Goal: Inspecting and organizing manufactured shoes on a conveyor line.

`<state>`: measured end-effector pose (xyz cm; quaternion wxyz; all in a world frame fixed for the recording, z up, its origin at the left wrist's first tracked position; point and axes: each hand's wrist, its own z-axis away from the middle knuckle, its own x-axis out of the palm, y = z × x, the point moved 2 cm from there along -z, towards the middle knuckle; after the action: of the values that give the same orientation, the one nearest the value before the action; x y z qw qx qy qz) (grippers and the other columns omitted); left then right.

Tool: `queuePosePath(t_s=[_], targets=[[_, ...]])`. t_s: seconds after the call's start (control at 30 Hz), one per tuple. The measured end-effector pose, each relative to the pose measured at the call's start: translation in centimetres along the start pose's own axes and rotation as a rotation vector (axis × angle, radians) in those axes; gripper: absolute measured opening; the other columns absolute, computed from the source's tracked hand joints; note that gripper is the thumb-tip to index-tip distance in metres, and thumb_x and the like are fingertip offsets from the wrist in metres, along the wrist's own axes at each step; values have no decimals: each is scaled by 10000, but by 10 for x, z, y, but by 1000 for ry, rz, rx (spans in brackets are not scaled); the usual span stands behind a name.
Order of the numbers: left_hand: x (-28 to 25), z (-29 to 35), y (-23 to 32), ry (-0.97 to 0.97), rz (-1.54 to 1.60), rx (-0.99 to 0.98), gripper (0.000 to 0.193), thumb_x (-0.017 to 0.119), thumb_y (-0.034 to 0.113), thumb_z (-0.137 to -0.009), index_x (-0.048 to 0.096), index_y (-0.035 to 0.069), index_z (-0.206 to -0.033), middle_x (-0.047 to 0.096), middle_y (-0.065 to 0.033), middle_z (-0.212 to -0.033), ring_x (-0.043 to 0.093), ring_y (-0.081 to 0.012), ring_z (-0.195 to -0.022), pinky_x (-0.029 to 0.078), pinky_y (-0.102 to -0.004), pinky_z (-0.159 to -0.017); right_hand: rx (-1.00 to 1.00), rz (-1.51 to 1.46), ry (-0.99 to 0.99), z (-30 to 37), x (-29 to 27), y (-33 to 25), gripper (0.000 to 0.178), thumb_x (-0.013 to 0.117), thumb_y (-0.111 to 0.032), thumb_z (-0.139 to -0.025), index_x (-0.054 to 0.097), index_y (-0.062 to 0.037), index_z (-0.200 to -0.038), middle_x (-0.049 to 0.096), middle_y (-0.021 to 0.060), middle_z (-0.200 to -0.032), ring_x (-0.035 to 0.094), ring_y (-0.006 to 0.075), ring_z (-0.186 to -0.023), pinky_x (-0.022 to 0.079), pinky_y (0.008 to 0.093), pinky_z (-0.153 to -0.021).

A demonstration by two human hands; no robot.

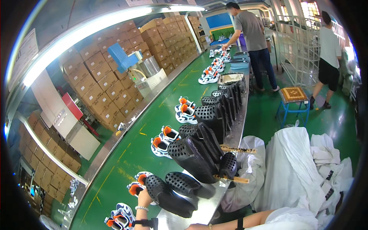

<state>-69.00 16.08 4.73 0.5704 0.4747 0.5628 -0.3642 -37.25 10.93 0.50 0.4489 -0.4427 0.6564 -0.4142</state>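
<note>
My left hand (144,198), with a beaded bracelet at its wrist, reaches up against a pair of white sneakers with orange lining (137,188). Its fingers are hidden by the sneakers and by a black perforated shoe-shaped piece (161,194) just to the right, so whether it grips is unclear. A second black perforated piece (183,183) lies beside that one. Nearer to me stands another sneaker pair (120,217). At the bottom edge my right hand (197,227) is mostly cut off, its fingers unseen, below the metal table edge.
A green conveyor belt (126,153) runs away from me, carrying more sneaker pairs (165,140). Stacked black perforated pieces (193,157) line its right side. White cloth sacks (287,172) and a blue-legged stool (293,97) stand right. A co-worker (251,32) works at the far end.
</note>
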Motion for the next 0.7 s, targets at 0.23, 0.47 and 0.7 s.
queuePosePath(t_s=[0.23,0.47,0.7], targets=[[-45,54,5,399,175,-354,175,592,87,-741,659,-12,-868,643,-208,-694,647,-361,-727,501,-418,-664,-12,-73,31,1,6,3,294,614,-346,-879,691,-65,-923,642,139,-693,578,244,-557,442,361,-560],[23,0,-72,-135,-91,-468,234,509,121,-798,676,-33,-854,644,-279,-856,643,-380,-878,496,-464,-809,-52,-57,61,-1,11,2,274,625,-331,-865,690,-67,-898,611,137,-642,530,239,-508,421,367,-528],[26,-6,-76,-201,-102,-524,240,502,116,-799,674,-37,-866,645,-276,-873,642,-381,-887,494,-463,-817,-100,42,30,-1,13,-2,218,625,-291,-838,661,-78,-811,559,135,-590,504,276,-481,405,381,-505]])
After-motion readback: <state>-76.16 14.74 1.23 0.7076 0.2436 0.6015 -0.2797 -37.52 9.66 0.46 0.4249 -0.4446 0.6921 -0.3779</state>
